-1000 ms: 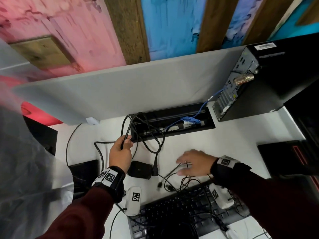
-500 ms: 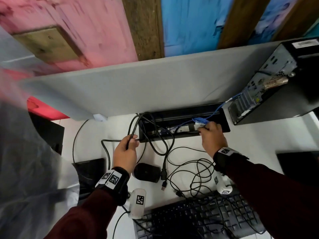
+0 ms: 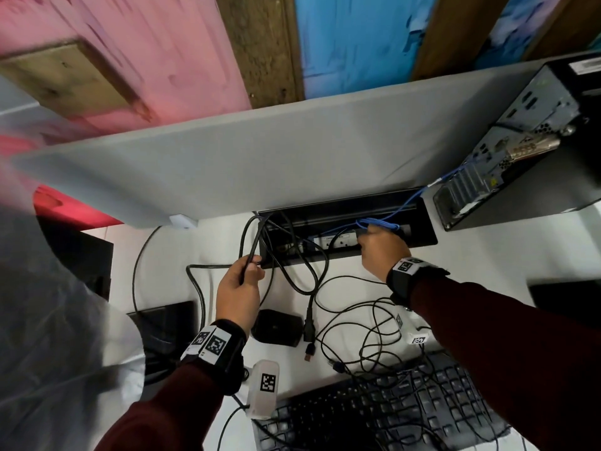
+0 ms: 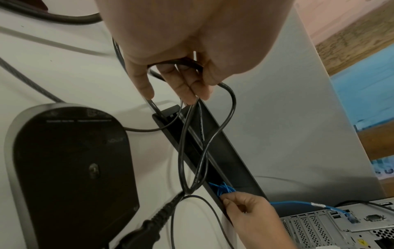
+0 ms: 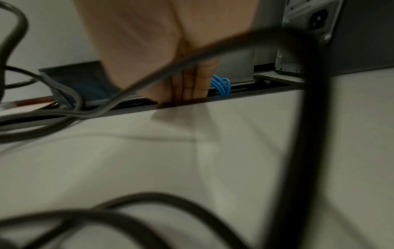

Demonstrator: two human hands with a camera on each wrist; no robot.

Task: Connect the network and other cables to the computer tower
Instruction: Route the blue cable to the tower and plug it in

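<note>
Head view, left to right. At 9 o'clock a black flat device (image 3: 164, 320) lies on the white table (image 3: 471, 255), with thin black leads curving past it. At 7 o'clock the left hand (image 3: 239, 294) is raised just off the table; its fingers (image 4: 187, 87) are curled round a loop of thick black power cable (image 3: 257, 242), which rises from the left end of the black cable trough (image 3: 419, 236) recessed in the table. The cable's moulded plug (image 3: 309, 327) lies on the table at 6 o'clock, just right of a black mouse (image 3: 276, 327). A loose tangle of thin black wires (image 3: 367, 323) spreads between the plug and the black keyboard (image 3: 390, 415) at 5 o'clock, some strands lying across the keys.

At 3 o'clock the right hand (image 3: 380, 252) reaches into the trough; its fingers (image 5: 196, 84) point down past the rim beside a bundle of coiled blue network cable (image 3: 379, 224). Whether they grip anything cannot be told, as the fingertips are hidden below the rim. From the bundle the blue cable runs up to 2 o'clock and, in the left wrist view, ends at a port on the rear panel of the black computer tower (image 3: 533, 151), which stands on the table just right of the trough, against the grey partition (image 3: 260, 157).
</note>
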